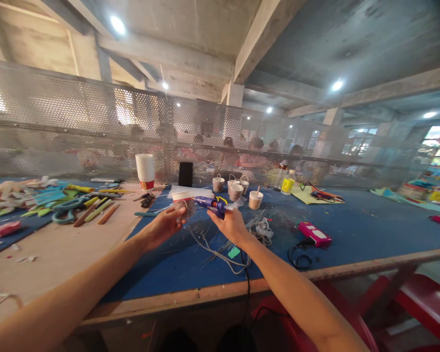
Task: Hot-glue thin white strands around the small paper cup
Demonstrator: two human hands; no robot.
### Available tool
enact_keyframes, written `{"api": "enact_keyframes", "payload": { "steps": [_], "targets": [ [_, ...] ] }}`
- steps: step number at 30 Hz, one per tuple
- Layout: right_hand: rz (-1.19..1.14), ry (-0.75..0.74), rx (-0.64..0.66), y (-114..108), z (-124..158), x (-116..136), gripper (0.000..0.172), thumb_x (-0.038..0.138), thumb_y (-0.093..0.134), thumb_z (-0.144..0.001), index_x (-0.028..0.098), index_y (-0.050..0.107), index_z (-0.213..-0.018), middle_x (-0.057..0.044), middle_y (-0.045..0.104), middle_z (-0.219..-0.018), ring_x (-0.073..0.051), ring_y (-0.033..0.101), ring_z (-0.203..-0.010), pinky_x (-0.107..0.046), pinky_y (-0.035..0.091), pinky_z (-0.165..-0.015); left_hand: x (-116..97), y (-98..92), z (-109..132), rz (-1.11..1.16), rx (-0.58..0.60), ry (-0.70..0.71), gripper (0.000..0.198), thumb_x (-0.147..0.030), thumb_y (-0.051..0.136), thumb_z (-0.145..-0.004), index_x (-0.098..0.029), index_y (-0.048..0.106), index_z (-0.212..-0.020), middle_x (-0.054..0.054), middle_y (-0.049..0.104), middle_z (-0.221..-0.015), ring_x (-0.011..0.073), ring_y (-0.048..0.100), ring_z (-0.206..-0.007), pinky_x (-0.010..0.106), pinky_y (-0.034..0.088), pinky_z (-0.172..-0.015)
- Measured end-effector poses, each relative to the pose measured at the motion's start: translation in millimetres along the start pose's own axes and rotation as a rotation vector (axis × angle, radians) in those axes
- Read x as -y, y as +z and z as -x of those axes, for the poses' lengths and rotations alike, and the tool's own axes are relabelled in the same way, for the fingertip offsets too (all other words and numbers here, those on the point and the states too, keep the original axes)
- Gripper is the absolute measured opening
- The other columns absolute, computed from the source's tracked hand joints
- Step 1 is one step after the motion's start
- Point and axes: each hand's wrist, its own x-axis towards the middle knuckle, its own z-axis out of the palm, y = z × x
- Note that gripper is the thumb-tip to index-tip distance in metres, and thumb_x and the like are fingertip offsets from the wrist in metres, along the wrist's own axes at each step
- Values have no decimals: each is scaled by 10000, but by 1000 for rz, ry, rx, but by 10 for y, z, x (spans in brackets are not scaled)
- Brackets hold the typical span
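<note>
Left hand: head view; the left hand (176,218) pinches the cup from its near side, thumb and fingers pressed on the wrapping.
Cup in hand: white-rimmed paper cup with a red band, its lower part wrapped in grey cord (184,201); held above the worktop, upright or nearly so.
Right hand: the right hand (230,222) is curled round the grip of a blue-purple plastic glue gun (209,203), nozzle pointing at the cup. Cannot tell whether tip and wrapping touch.
Loose cord: thin pale-grey cord (220,255) runs in loops below the two hands, near a tangled bundle of grey cord (263,230) and a small green scrap (233,252).
Worktop: blue-covered worktop (157,281), with a pale brown board (106,239) on the left.
Finished-looking cups: several small grey-wrapped cups (236,190) stand close together beyond the glue gun; a brownish cup with an upright stick (255,199) stands just right of them.
Far edge: tall stack of white paper cups (145,168), black upright rectangular panel (185,174), yellow-labelled bottle (288,184).
Left side: scissors with blue-grey handles (68,209) beside coloured sticks (97,209).
Right side: yellow sheet (304,195) under a dark tangle of wires; magenta box with a white label (314,234), black cable (299,260) near it.
Behind: perforated metal screen (205,115), people blurred beyond.
Floor: red stools (423,300), lower right.
</note>
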Motion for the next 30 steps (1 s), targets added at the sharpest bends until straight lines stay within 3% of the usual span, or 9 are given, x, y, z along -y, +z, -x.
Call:
{"api": "enact_keyframes", "payload": {
  "steps": [13,23,26,30],
  "targets": [
    [3,-17,1,10,12,11,351,470,580,-938,177,768,-980,-97,775,-800,-226,724,-754,-270,457,-658,-29,65,35,13,-25,3,150,-131,786,-780,-149,706,-905,18,714,-814,82,643,-575,143,522,-489],
    [-41,1,-6,23,0,-27,367,495,582,-931,184,761,-1011,-102,774,-812,-233,718,-754,-284,471,-689,-30,54,38,28,-20,-8,152,-151,776,-797,-172,744,-944,23,736,-842,89,639,-582,158,525,-505],
    [-126,38,-6,3,-1,-12,350,498,600,-913,185,752,-957,-98,758,-784,-240,708,-746,-295,472,-693,-29,52,38,31,-25,-7,190,-155,775,-800,-175,753,-988,24,744,-850,87,632,-578,158,518,-498],
    [-493,223,89,-38,-34,4,374,527,579,-909,188,680,-786,-7,593,-504,-173,604,-519,-273,452,-583,-23,25,27,19,-17,-3,230,-180,767,-815,-171,749,-1044,43,758,-915,90,646,-604,164,532,-520]
  ]
}}
